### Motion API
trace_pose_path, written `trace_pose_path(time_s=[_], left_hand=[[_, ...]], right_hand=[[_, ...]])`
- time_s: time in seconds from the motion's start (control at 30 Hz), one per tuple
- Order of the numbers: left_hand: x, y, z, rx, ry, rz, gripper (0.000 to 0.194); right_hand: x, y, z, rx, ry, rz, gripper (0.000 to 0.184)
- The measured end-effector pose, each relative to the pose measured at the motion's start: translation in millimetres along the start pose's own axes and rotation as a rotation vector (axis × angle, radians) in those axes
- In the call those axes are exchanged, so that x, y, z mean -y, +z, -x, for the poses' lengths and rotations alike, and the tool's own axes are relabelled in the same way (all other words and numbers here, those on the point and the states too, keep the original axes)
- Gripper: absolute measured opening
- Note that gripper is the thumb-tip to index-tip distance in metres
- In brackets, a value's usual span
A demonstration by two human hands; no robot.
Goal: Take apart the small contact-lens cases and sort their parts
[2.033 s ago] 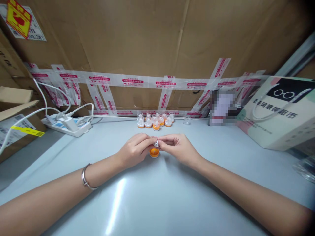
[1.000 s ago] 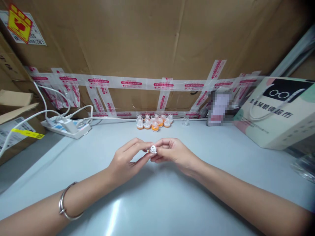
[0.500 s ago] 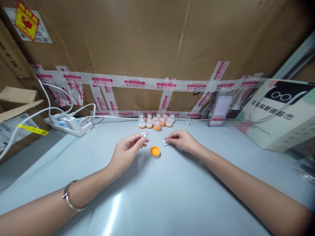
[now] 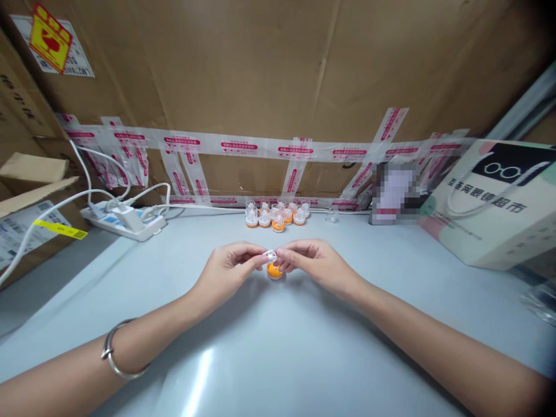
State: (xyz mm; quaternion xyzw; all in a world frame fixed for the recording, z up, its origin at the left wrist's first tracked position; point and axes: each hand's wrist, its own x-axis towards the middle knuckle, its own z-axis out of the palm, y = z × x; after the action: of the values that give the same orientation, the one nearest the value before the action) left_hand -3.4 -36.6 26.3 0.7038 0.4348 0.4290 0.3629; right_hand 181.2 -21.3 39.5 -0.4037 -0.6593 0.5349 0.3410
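Note:
My left hand (image 4: 237,262) and my right hand (image 4: 310,260) meet over the middle of the table. Between their fingertips is a small white plastic piece (image 4: 271,255), pinched from both sides; its finer shape is too small to read. The second white piece, at my right fingertips, cannot be told apart from it now. Just below stands an orange round base (image 4: 274,272) with a pale bottom rim, partly hidden by my fingers. Farther back is a cluster of clear-domed capsules (image 4: 278,220) with orange bases and white figures inside.
To the right of the cluster lies a clear dome (image 4: 332,216). A white power strip (image 4: 125,223) with cables is at the left, near an open carton (image 4: 39,226). A paper bag (image 4: 482,214) and a pixelated box (image 4: 392,197) stand right. A large carton (image 4: 243,75) walls the back.
My hands have come together over the orange base. The white pieces, held apart before, now meet at my fingertips. The base and the capsules stay in place.

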Motion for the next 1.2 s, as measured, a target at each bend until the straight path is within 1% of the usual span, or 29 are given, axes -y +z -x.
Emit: trace_pose_path(time_s=[0.07,0.17,0.23,0.33,0.43,0.6,0.8,0.9,1.2], left_hand=[[-0.2,-0.8,1.5,0.016,0.073,-0.099,0.016],[1.3,-2.1,2.9,0.007,0.313,-0.319,0.014],[3.3,-2.8,3.0,-0.007,0.484,-0.461,0.017],[6.3,-3.4,2.6,-0.028,0.638,-0.641,0.02],[7.7,-3.7,3.1,-0.031,0.7,-0.789,0.022],[6.8,-4.0,6.8,-0.014,0.748,-0.912,0.031],[1.2,-4.7,9.1,0.0,0.835,-1.099,0.027],[-1.3,-5.4,9.1,0.002,0.896,-1.137,0.024],[-9.4,-10.6,6.0,-0.075,1.09,-1.251,0.024]], right_hand=[[-0.6,7.6,3.1,0.022,0.029,-0.082,0.031],[-5.4,14.1,3.8,-0.026,0.072,-0.175,0.03],[-7.3,17.2,3.6,-0.069,0.073,-0.212,0.028],[-7.1,20.8,4.1,-0.105,0.06,-0.234,0.026],[-6.4,22.1,5.0,-0.093,0.044,-0.24,0.024],[-7.0,21.8,6.6,-0.092,0.003,-0.18,0.024],[-4.2,21.3,8.9,-0.092,-0.059,-0.089,0.024],[-1.2,21.1,9.5,-0.117,-0.048,-0.117,0.023],[-0.2,23.1,11.5,-0.138,-0.018,-0.312,0.022]])
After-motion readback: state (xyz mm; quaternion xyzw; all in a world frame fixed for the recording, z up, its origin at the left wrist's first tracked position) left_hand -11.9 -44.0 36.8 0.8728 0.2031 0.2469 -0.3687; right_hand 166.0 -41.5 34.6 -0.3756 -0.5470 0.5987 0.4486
